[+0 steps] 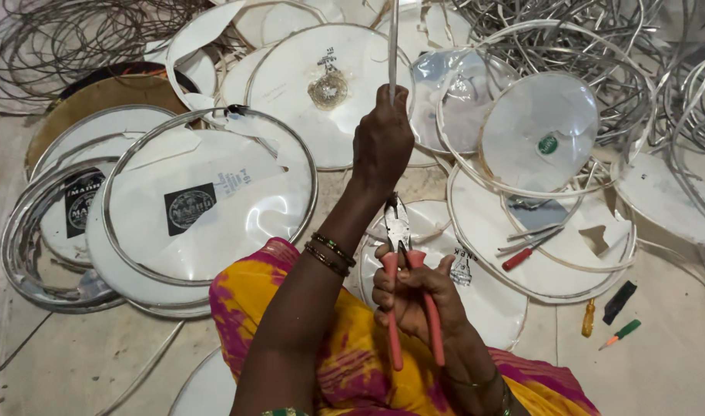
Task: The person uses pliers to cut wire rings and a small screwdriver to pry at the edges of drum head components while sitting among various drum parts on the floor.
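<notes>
Overhead, the metal strip (392,46) runs out of frame, its length hidden. The left hand (381,142) is clenched around it; the right hand (414,296) grips red-handled pliers (402,266), jaws apparently closed. Drumheads (206,208) cover the floor (660,362).

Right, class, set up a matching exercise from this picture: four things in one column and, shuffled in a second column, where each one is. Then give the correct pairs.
Things
1. pliers
2. metal strip
3. red-handled screwdriver
4. green pen

Places
A. on the bare floor at the right
B. held upright in the left hand
C. lying on a white drum skin
D. gripped in the right hand

Pairs: 1-D, 2-B, 3-C, 4-A
</notes>
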